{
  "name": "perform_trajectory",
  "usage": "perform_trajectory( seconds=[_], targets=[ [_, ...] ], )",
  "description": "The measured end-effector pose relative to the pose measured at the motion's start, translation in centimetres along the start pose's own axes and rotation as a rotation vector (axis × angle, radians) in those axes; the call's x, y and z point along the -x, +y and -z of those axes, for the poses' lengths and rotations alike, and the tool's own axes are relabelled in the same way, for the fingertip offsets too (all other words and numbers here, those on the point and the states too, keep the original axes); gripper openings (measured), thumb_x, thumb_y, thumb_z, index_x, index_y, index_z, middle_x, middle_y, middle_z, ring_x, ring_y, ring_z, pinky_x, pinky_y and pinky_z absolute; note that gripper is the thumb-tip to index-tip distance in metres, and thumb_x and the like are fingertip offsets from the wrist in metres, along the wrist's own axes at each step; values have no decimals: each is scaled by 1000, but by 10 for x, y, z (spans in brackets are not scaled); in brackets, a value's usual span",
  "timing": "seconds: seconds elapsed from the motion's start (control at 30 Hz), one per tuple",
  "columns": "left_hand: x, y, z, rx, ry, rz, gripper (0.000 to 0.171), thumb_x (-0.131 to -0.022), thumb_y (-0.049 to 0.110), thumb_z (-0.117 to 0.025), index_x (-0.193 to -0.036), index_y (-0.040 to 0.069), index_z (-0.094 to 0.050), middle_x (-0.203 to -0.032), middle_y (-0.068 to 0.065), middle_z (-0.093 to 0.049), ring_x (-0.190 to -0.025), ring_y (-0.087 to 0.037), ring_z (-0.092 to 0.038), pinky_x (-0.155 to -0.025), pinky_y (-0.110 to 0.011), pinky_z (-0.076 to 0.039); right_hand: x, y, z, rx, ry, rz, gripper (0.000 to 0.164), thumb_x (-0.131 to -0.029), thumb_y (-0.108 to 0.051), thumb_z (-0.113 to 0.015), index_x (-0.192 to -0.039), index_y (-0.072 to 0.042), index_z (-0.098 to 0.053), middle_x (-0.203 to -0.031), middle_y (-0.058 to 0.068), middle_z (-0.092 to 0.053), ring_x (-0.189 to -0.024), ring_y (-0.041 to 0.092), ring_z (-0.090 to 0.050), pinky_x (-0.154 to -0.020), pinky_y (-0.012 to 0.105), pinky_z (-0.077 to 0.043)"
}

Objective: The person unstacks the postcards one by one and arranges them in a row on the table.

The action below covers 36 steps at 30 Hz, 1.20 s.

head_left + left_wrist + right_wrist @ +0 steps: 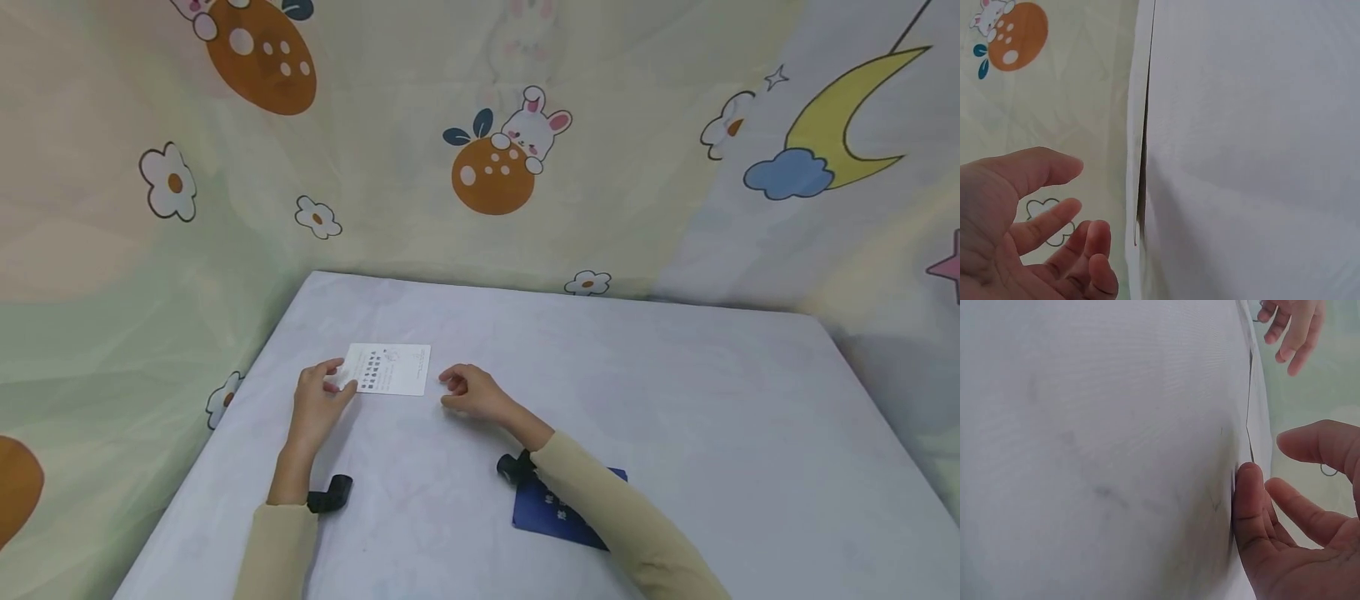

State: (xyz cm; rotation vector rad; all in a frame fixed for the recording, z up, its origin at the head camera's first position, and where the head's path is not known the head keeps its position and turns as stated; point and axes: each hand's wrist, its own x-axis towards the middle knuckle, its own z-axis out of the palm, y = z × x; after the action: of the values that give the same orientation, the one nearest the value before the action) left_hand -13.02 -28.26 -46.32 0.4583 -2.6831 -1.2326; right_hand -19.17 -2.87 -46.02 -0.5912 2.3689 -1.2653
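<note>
A white printed card (401, 371) lies on the white-covered table, dark characters and a small drawing on its face. My left hand (318, 400) is at the card's left edge, thumb tip by the lower left corner and fingertips overlapping the edge. In the left wrist view, the thumb and fingers of my left hand (1054, 231) are loosely bent and spread, with nothing between them. Just off the card's right side is my right hand (476, 393), fingers relaxed. The right wrist view shows the fingers of my right hand (1291, 519) low over the cloth, thumb apart from them.
A dark blue booklet (543, 512) with light characters lies under my right forearm, partly hidden by the sleeve. Black wrist devices (330, 494) sit at both wrists. A patterned cloth wall (390, 167) rises behind the table (712, 417) and along its left side.
</note>
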Motion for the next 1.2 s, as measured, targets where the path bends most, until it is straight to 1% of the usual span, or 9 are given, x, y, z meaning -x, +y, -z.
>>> perform_trajectory(
  seconds=[0.2,0.27,0.5,0.63,0.73,0.87,0.97,1.07,1.2],
  targets=[
    [4,9,4,6,-5,-19,51,-92,14,-63,-138,-2,-48,-128,-22,-46,-100,-28,-51,-70,-27,-44,9,2,8,-21,16,-24,32,-87,-6,-69,-118,-1,-64,-101,9,-60,-84,16,-54,-67,23,-48],
    [5,12,5,6,-3,-41,49,-92,13,-63,-137,-2,-49,-126,-21,-48,-99,-28,-52,-70,-27,-44,13,3,11,-43,23,-32,31,-88,-7,-69,-118,-1,-64,-102,10,-60,-82,16,-55,-65,23,-49],
    [10,28,0,-5,15,-185,44,-90,9,-66,-131,-2,-56,-116,-19,-54,-92,-27,-55,-67,-21,-43,24,7,21,-102,81,-25,29,-90,-9,-66,-119,-2,-64,-103,10,-61,-77,15,-59,-60,26,-49],
    [17,38,-3,-7,53,-257,39,-88,5,-67,-126,-1,-60,-111,-18,-56,-88,-26,-55,-66,-21,-41,32,6,24,-111,113,-8,29,-91,-12,-66,-118,-4,-65,-106,11,-63,-81,16,-58,-63,26,-49],
    [21,44,-5,3,57,-304,38,-87,3,-68,-125,0,-61,-110,-17,-57,-87,-26,-55,-67,-23,-41,40,4,28,-124,138,14,28,-90,-11,-66,-117,-4,-65,-108,12,-64,-85,18,-59,-66,28,-50],
    [26,52,-10,22,37,-350,40,-86,3,-70,-125,1,-61,-110,-17,-58,-88,-26,-57,-70,-30,-45,50,2,34,-155,179,37,27,-90,-9,-65,-117,-5,-66,-107,11,-64,-86,19,-61,-67,28,-51],
    [30,57,-15,32,-2,-361,41,-86,6,-71,-126,2,-60,-111,-15,-58,-91,-27,-58,-74,-37,-47,56,0,37,-185,197,52,27,-90,-9,-65,-117,-5,-67,-106,10,-63,-85,19,-61,-67,27,-51],
    [34,59,-22,37,-41,-391,42,-86,6,-72,-126,2,-60,-112,-14,-58,-92,-27,-58,-75,-40,-47,63,0,39,-208,201,80,28,-91,-9,-64,-118,-3,-65,-108,13,-63,-87,22,-62,-68,27,-51],
    [38,61,-30,26,-82,-434,44,-85,8,-73,-126,3,-59,-111,-14,-59,-92,-24,-59,-74,-40,-47,75,6,42,-233,206,104,29,-91,-8,-64,-120,0,-64,-111,19,-61,-88,27,-63,-68,28,-51]
  ],
)
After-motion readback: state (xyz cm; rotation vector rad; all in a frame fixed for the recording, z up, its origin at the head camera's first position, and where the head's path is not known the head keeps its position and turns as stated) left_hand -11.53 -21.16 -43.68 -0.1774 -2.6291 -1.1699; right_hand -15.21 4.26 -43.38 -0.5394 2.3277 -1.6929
